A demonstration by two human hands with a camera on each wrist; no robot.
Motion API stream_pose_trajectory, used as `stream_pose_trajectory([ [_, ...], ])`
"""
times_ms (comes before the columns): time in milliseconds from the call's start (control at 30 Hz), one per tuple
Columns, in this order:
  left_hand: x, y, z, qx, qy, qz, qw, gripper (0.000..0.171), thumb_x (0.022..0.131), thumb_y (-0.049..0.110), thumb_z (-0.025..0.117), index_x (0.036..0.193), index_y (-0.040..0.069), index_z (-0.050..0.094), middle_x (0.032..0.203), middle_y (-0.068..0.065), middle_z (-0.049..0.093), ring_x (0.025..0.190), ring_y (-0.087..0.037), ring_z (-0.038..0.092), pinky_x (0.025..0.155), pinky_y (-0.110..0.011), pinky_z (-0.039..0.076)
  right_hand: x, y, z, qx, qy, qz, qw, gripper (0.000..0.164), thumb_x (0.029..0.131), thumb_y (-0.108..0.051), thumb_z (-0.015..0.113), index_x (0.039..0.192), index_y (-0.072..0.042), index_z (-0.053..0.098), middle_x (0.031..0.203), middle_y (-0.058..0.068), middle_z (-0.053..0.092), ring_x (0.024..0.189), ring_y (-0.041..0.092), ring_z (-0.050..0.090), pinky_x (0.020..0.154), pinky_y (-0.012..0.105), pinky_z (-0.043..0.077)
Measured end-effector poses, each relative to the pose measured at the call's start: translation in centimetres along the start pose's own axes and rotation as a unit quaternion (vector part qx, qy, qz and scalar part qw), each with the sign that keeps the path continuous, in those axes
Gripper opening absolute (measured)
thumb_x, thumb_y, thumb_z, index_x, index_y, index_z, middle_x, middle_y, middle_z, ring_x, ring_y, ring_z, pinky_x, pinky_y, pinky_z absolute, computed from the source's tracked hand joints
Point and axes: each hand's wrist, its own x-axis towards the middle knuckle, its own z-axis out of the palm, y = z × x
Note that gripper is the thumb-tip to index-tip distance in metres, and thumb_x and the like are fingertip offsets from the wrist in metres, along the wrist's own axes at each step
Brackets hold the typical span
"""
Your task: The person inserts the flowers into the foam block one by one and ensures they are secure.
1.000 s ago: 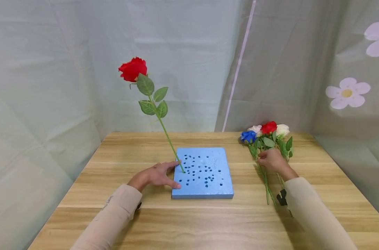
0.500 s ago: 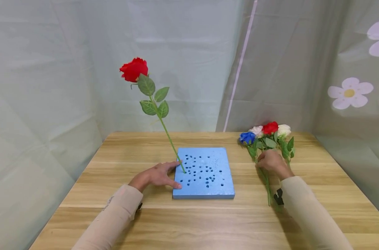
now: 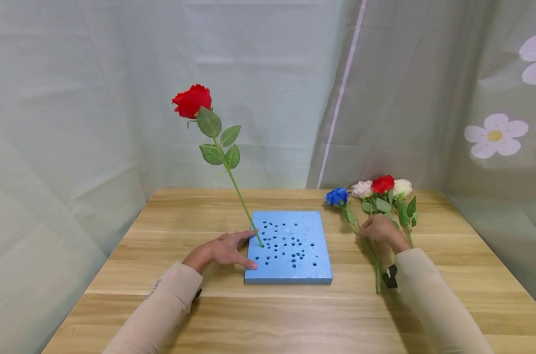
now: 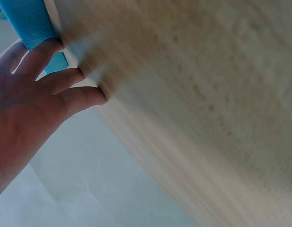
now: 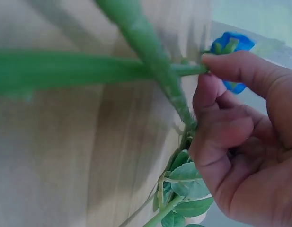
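A blue foam board (image 3: pixel 278 273) dotted with small holes lies mid-table. One tall red rose (image 3: pixel 192 101) stands in a hole near its left side, leaning left. My left hand (image 3: pixel 225 249) rests against the board's left edge, thumb and index finger spread over its top; in the left wrist view the fingers are extended beside the board (image 4: pixel 28 21). Over at the right, my right hand (image 3: pixel 380 229) pinches the green stem of a blue rose (image 3: pixel 337 196) between thumb and index finger, plainly seen in the right wrist view. Another green stem (image 5: pixel 150 52) crosses it there.
Beyond the right hand lie a pale pink rose (image 3: pixel 362 189), a second red rose (image 3: pixel 383 184) and a white rose (image 3: pixel 402 188), stems toward me. Grey-white curtains (image 3: pixel 268 88) enclose the wooden table (image 3: pixel 197 324) at the back and sides.
The blue rose has shifted left, away from the other flowers, with my right hand moving slightly left too. My left hand stays at the board.
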Motion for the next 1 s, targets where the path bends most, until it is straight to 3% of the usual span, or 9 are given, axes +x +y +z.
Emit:
stream_pose_trajectory([
  [100, -0.1, 0.0, 0.0, 0.003, 0.001, -0.003, 1.0000, 0.103, 0.075, 0.053, 0.085, 0.157, 0.018, 0.033, 0.161, -0.014, 0.030, 0.147, -0.034, 0.026, 0.116, -0.055, 0.026, 0.0, -0.1, -0.2, 0.061, -0.020, 0.006, 0.998, 0.017, 0.091, -0.009, 0.065, 0.097, 0.005, 0.071, 0.068, -0.001, 0.054, 0.055, 0.010, 0.045, 0.054, 0.027, 0.042],
  [200, -0.1, 0.0, 0.0, 0.008, 0.002, -0.005, 1.0000, 0.104, 0.074, 0.054, 0.084, 0.157, 0.018, 0.033, 0.161, -0.014, 0.030, 0.147, -0.035, 0.026, 0.115, -0.057, 0.026, -0.1, -0.2, -0.7, 0.108, -0.032, 0.005, 0.994, 0.018, 0.093, -0.009, 0.062, 0.099, 0.007, 0.069, 0.066, -0.002, 0.050, 0.056, 0.010, 0.044, 0.055, 0.026, 0.044],
  [433, 0.0, 0.0, 0.0, 0.011, 0.002, -0.003, 0.9999, 0.103, 0.075, 0.054, 0.084, 0.157, 0.018, 0.033, 0.160, -0.015, 0.030, 0.147, -0.035, 0.026, 0.115, -0.056, 0.026, -0.5, -0.3, -1.7, 0.197, -0.030, 0.009, 0.980, 0.036, 0.100, -0.014, 0.058, 0.123, 0.014, 0.055, 0.089, 0.003, 0.061, 0.079, 0.013, 0.058, 0.069, 0.028, 0.056],
  [600, -0.2, 0.0, 0.0, 0.011, 0.002, -0.005, 0.9999, 0.103, 0.075, 0.054, 0.084, 0.157, 0.018, 0.033, 0.161, -0.014, 0.030, 0.147, -0.036, 0.026, 0.115, -0.057, 0.026, -0.6, -0.4, -2.1, 0.259, -0.015, -0.010, 0.966, 0.038, 0.103, -0.011, 0.054, 0.128, 0.017, 0.050, 0.097, 0.006, 0.064, 0.081, 0.010, 0.063, 0.075, 0.030, 0.059],
  [733, -0.2, 0.1, 0.0, 0.009, 0.004, -0.001, 1.0000, 0.102, 0.075, 0.053, 0.084, 0.157, 0.019, 0.033, 0.161, -0.014, 0.030, 0.147, -0.035, 0.026, 0.115, -0.056, 0.026, -0.7, -0.8, -2.4, 0.274, 0.007, -0.023, 0.962, 0.038, 0.103, -0.014, 0.055, 0.127, 0.015, 0.049, 0.101, 0.009, 0.063, 0.081, 0.008, 0.064, 0.077, 0.028, 0.059],
  [1000, -0.1, 0.0, 0.0, 0.009, 0.002, 0.008, 0.9999, 0.103, 0.076, 0.052, 0.084, 0.157, 0.016, 0.033, 0.161, -0.013, 0.029, 0.147, -0.034, 0.026, 0.116, -0.054, 0.027, -1.1, -2.1, -3.1, 0.263, 0.038, -0.036, 0.963, 0.039, 0.102, -0.019, 0.058, 0.124, 0.012, 0.050, 0.114, 0.015, 0.062, 0.087, 0.012, 0.069, 0.083, 0.030, 0.057],
])
